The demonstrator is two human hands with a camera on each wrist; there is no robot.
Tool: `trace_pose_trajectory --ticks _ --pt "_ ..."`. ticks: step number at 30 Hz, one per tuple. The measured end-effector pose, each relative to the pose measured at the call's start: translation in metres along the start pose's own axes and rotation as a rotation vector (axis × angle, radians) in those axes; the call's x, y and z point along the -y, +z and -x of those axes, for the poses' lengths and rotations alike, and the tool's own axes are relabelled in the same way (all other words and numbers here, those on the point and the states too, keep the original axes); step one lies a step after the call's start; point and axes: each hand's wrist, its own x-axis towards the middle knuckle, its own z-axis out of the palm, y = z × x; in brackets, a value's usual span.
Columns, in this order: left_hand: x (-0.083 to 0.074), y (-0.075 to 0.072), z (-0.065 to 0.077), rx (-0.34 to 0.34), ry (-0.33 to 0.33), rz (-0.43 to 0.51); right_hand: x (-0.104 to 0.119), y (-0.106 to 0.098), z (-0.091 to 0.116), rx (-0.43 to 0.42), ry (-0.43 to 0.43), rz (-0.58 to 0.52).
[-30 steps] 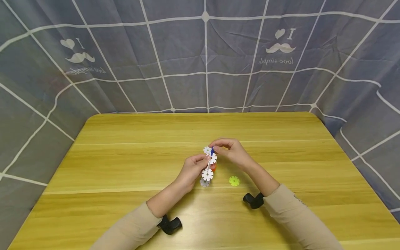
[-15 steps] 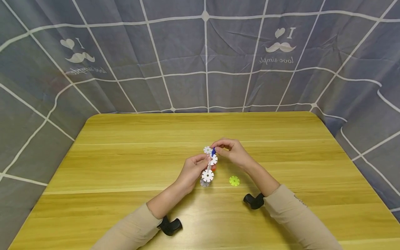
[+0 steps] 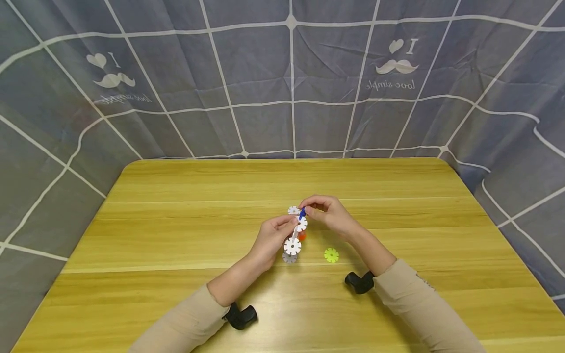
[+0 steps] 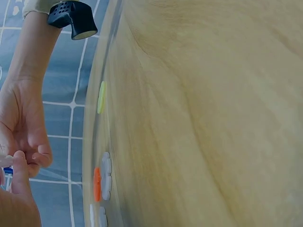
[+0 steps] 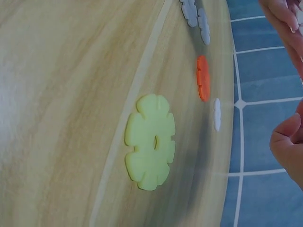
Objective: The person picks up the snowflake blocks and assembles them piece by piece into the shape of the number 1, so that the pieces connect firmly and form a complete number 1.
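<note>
In the head view my left hand [image 3: 270, 241] pinches a joined piece of white notched discs [image 3: 293, 246], one nearer me and another up by the fingertips. My right hand [image 3: 330, 213] pinches a blue notched disc [image 3: 302, 213], seen nearly edge-on against the upper white disc. Both hands are raised over the table; the left wrist view shows the blue disc [image 4: 8, 170] partly hidden between the fingers. Below them lie an orange disc [image 5: 203, 78], grey discs [image 4: 106, 176] and a white disc [image 3: 293, 210]. To the right a yellow-green disc [image 3: 331, 255] lies flat.
The wooden table [image 3: 185, 220] reaches back to a grey-blue curtain [image 3: 260, 127] with white lines, which also hangs along both sides. A black wrist-worn device [image 3: 240, 317] sits under the left sleeve, and another black device [image 3: 359, 283] by the right sleeve.
Both hands stay almost in place. The blue disc and the right fingertips have shifted slightly right, and the white piece has moved a little in the left hand's pinch.
</note>
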Motion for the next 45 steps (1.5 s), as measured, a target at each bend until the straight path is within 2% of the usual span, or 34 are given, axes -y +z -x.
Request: trace_pose_trajectory --ticks 7,14,23,28,32,39,45 --pt "-0.003 0.0 -0.001 -0.007 -0.034 0.015 0.003 0.001 0.001 0.008 0.005 0.019" --pt "-0.004 -0.002 -0.003 0.037 -0.055 0.028 0.003 0.002 -0.001 0.002 0.012 0.041" --pt "-0.006 -0.003 -0.004 0.105 -0.061 -0.002 0.002 0.003 -0.001 0.007 0.005 0.074" --pt "-0.007 -0.003 -0.004 0.124 -0.096 -0.014 0.0 0.004 -0.001 0.021 -0.014 0.083" --pt "-0.007 -0.003 -0.004 0.111 -0.121 -0.021 -0.002 0.003 0.0 0.036 -0.032 0.091" --pt "-0.006 -0.006 -0.005 0.083 -0.138 -0.034 -0.001 -0.005 0.005 0.013 0.017 0.165" --pt "-0.008 -0.012 -0.007 0.039 -0.139 -0.064 -0.008 -0.025 0.012 0.118 0.054 0.307"
